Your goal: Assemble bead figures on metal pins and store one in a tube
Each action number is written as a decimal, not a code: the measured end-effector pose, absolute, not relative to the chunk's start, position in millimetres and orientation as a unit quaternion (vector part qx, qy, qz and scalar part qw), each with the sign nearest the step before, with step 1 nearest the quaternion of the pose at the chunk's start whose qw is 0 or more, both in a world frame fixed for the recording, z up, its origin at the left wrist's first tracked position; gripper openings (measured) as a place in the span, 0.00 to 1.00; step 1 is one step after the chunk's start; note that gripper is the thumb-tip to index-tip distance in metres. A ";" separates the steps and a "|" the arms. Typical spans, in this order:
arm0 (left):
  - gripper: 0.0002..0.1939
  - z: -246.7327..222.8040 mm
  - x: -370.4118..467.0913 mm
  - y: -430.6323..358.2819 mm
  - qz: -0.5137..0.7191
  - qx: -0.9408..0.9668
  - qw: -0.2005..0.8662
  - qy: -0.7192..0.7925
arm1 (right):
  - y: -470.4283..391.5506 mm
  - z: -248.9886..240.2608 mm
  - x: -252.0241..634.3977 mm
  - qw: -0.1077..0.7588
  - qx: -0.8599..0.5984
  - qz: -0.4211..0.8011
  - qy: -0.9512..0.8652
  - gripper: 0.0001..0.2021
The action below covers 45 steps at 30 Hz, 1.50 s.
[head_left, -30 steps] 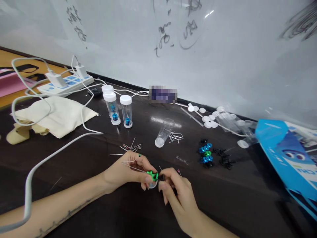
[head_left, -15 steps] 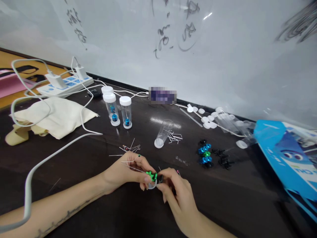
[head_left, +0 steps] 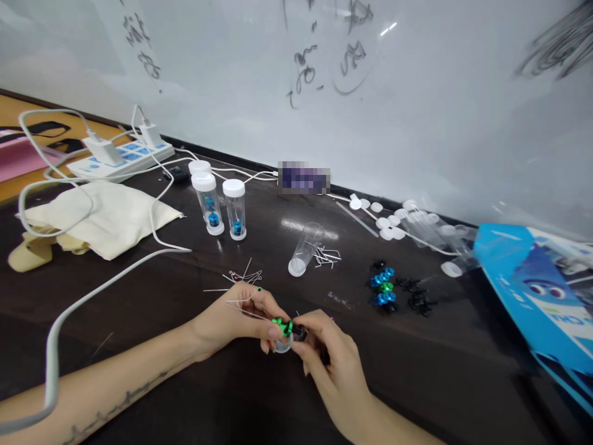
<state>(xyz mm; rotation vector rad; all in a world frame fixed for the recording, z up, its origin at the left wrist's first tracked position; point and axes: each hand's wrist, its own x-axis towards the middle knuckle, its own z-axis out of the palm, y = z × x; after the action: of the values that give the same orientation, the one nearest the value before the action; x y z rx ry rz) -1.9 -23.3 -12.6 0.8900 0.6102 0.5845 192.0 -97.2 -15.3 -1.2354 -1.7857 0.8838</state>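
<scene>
1. Right hand [head_left: 336, 361] has been shifted slightly; a small black part [head_left: 300, 333] is pinched in its fingertips.
2. Between both hands, a green spool-like part [head_left: 290, 327] is pinched by the left hand [head_left: 245, 324].

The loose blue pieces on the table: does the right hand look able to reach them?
Probably yes: nothing seems to block the right hand from the loose blue pieces, though it now holds a black part.
</scene>
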 end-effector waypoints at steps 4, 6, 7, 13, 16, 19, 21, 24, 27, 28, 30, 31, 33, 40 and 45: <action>0.06 -12.7 -1.6 -23.6 0.270 0.417 0.821 0.281 | -97.2 -17.0 192.2 0.391 -0.486 0.347 -0.701 0.05; 0.07 -12.4 -1.0 -24.8 0.263 0.411 0.828 0.277 | -97.5 -16.6 193.5 0.373 -0.487 0.343 -0.711 0.11; 0.07 -12.3 -0.7 -25.3 0.259 0.409 0.830 0.276 | -97.7 -16.1 194.0 0.366 -0.488 0.339 -0.717 0.13; 0.07 -11.7 -1.0 -24.3 0.272 0.413 0.821 0.287 | -98.4 -15.2 192.8 0.383 -0.497 0.350 -0.696 0.06; 0.07 -12.0 -1.0 -24.0 0.271 0.415 0.820 0.287 | -98.3 -15.9 191.8 0.399 -0.489 0.371 -0.681 0.09; 0.07 -12.7 -0.5 -24.5 0.264 0.419 0.822 0.280 | -99.1 -16.1 191.8 0.390 -0.494 0.370 -0.683 0.07; 0.07 -13.1 -0.2 -25.2 0.262 0.421 0.823 0.278 | -99.9 -16.0 192.1 0.381 -0.503 0.360 -0.687 0.06; 0.07 -13.2 0.2 -26.4 0.255 0.420 0.826 0.277 | -99.8 -16.3 193.3 0.373 -0.502 0.352 -0.696 0.11; 0.08 -13.1 0.3 -27.1 0.252 0.417 0.828 0.277 | -98.1 -16.9 194.5 0.375 -0.486 0.349 -0.708 0.16; 0.08 -13.1 0.3 -27.0 0.253 0.417 0.829 0.275 | -97.5 -17.0 194.6 0.376 -0.483 0.349 -0.709 0.17; 0.08 -13.2 0.2 -26.2 0.259 0.418 0.829 0.268 | -96.6 -17.1 194.0 0.372 -0.486 0.352 -0.708 0.16; 0.08 -13.3 0.1 -25.6 0.264 0.417 0.828 0.266 | -96.5 -17.2 193.2 0.371 -0.492 0.353 -0.705 0.14; 0.07 -13.4 -0.5 -24.3 0.275 0.415 0.826 0.265 | -96.6 -17.7 191.4 0.380 -0.501 0.355 -0.692 0.07; 0.06 -13.5 -1.0 -24.3 0.274 0.414 0.831 0.253 | -97.4 -16.5 192.1 0.383 -0.495 0.360 -0.692 0.06; 0.06 -13.3 -0.6 -23.3 0.272 0.413 0.831 0.256 | -97.4 -17.7 192.5 0.392 -0.485 0.347 -0.701 0.04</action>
<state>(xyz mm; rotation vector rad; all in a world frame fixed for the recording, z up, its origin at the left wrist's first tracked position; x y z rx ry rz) -0.6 -23.3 -13.3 0.8761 0.5440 0.5767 192.5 -97.4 -17.7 -1.2304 -1.7797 0.8809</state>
